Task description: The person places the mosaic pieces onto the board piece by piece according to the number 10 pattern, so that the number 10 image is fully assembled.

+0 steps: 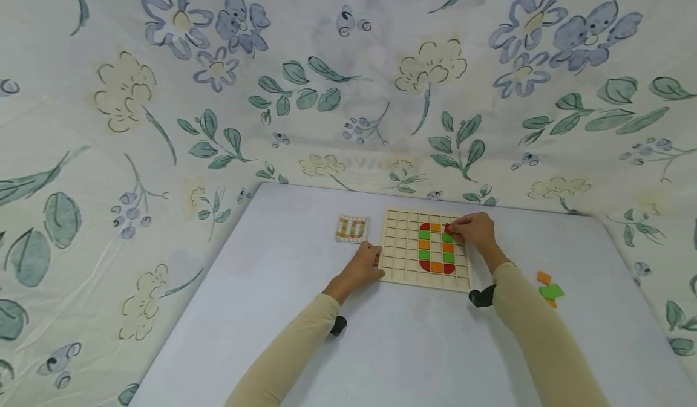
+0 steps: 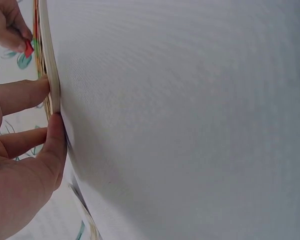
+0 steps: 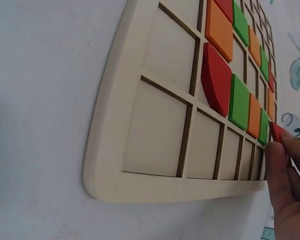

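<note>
Red tile point(image 3: 276, 131) is at the far right corner of the tile ring point(image 1: 425, 244), whose long axis runs away from me, on the wooden grid board point(image 1: 400, 244). The tile is flat and glossy; fingers cover it, so its own axis I cannot tell. Right hand point(image 1: 476, 233) pinches it; left hand point(image 1: 360, 266) touches the board's left edge, not closed around it. Loose tiles point(image 1: 552, 291) lie rightward.

The head view looks down from well behind both grips, nearer wrist views along the board point(image 3: 107, 172), sharing the right hand point(image 1: 479, 233) and red piece point(image 2: 28, 48).
</note>
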The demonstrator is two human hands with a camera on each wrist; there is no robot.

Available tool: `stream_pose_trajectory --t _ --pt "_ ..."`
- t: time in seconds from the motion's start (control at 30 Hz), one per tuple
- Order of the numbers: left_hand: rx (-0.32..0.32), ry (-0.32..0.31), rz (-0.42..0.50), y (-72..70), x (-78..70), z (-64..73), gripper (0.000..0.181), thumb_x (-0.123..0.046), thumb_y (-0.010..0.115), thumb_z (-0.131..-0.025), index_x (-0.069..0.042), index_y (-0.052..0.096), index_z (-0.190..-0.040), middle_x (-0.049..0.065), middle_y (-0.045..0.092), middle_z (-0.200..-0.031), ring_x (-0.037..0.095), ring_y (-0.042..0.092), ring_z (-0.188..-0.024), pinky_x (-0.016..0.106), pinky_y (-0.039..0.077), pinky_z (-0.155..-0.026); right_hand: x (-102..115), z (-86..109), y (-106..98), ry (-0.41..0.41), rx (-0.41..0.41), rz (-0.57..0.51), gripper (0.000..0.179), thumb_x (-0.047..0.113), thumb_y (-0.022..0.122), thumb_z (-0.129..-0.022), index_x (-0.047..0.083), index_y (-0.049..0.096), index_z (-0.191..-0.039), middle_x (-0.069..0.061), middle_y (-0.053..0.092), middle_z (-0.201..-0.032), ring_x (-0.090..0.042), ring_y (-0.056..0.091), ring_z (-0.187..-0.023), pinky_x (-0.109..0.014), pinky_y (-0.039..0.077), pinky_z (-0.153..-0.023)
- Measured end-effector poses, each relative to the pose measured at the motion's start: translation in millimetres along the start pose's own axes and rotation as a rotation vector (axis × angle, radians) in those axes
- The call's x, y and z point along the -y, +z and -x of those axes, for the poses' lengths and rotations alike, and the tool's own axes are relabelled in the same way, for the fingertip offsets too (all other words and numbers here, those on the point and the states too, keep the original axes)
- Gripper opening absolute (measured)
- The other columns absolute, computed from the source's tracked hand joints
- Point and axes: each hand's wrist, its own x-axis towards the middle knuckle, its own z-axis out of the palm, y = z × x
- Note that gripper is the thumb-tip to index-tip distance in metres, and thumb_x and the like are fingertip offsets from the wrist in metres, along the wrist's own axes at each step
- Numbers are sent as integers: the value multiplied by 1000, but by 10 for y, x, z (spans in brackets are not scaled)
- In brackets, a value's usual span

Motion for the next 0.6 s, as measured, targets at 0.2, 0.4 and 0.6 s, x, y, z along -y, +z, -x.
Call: stream_pose_trajectory --t 0.2,0.4,0.6 --pt "7 -14 -5 10 -14 -3 61 2 74 -82 13 46 -135 16 44 -114 26 55 -103 32 50 -86 -4 -15 5 -30 1 33 26 22 73 -88 -1 75 -101 -17 70 -100 -26 60 -90 -28 48 -76" --pt "8 -11 -15 7 -2 -6 60 1 74 -82 12 47 -134 16 44 -113 24 55 -100 31 49 -85 -12 -28 10 -53 -10 82 29 25 74 -87 -1 75 -99 -18 69 -103 -32 53 -102 -43 43 -91" --pt "7 -11 -5 3 12 4 59 1 75 -82 11 48 -133 16 44 -113 24 55 -101 31 49 -86 -17 -19 32 -84 -24 100 29 25 73 -88 -3 75 -97 -15 71 -93 -30 58 -91 -36 46 -78"
